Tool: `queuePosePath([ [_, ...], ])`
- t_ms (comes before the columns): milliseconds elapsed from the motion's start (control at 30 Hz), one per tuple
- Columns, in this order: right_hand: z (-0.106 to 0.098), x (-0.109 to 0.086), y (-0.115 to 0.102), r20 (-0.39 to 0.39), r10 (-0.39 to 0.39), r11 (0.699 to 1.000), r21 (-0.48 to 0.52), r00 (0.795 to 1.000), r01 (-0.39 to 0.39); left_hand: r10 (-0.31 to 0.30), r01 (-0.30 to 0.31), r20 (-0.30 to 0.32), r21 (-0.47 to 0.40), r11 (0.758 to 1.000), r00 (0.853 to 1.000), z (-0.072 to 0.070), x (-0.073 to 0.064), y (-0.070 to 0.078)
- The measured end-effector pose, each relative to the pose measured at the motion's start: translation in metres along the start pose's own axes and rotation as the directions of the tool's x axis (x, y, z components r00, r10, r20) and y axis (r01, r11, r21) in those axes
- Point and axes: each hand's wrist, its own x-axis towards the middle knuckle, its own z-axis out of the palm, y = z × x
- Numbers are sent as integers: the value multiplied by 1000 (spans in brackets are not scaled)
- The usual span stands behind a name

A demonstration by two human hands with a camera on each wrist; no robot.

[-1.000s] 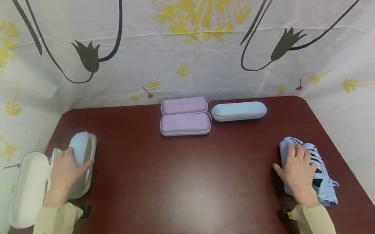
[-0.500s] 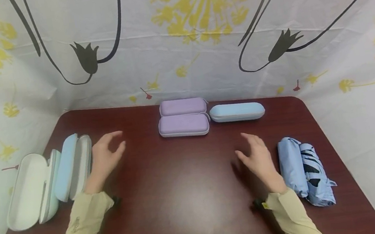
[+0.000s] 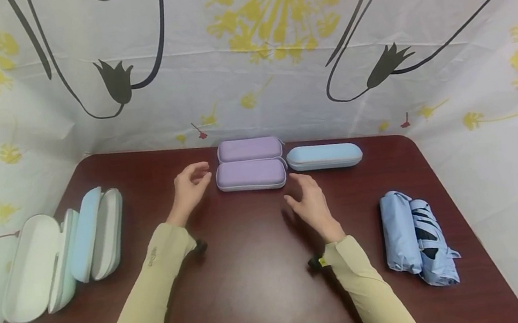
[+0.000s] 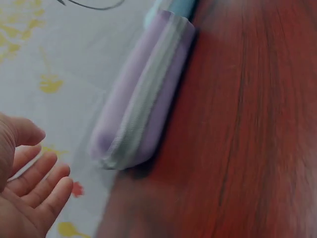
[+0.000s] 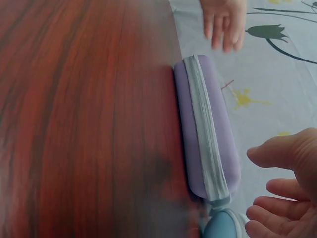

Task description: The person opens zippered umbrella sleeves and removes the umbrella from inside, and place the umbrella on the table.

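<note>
Two purple zippered cases lie one behind the other at the back of the table: the front purple case (image 3: 251,175) and the rear purple case (image 3: 250,149). Just off their left end hovers my left hand (image 3: 190,187), fingers loosely bent and holding nothing. My right hand (image 3: 310,203) is in front of their right end, also bare, thumb apart from the fingers. In the left wrist view a pale zipper band runs along the purple case (image 4: 143,94). Both hands appear apart from the purple case (image 5: 205,124) in the right wrist view.
A closed light blue case (image 3: 324,156) sits right of the purple ones. At the table's left stand an open white-lined case (image 3: 34,270) and an open blue case (image 3: 86,236). Two folded blue umbrellas (image 3: 400,233) lie at the right. A patterned cloth (image 3: 247,66) hangs behind.
My left hand has left the open cases and moved right. My right hand has come off the folded umbrellas and moved left. Both now flank the purple cases.
</note>
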Motion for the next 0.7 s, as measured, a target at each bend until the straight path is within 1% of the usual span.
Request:
queuePosePath([
  [67,4,2,-1,-16,8,1000,17,1000,-8,-104,105,19,-13,994,994,7,6,-4],
  [133,6,3,-2,-31,8,1000,25,999,-7,-195,197,63,-31,980,979,13,11,-7],
  [200,8,5,-3,-43,6,1000,31,999,-5,-257,264,107,-57,963,960,17,15,-10],
  [233,10,6,-4,-48,7,999,36,999,-6,-277,287,126,-69,955,953,18,16,-11],
  [300,13,9,-4,-53,10,999,38,999,-8,-293,308,154,-80,948,944,20,19,-13],
  [533,23,18,0,-62,33,999,41,998,-30,-338,353,164,-74,933,927,22,22,-17],
  [633,26,20,1,-62,45,998,49,997,-42,-366,382,173,-74,921,915,23,22,-16],
  [700,27,21,1,-59,49,998,46,997,-46,-389,408,179,-82,909,904,23,23,-15],
])
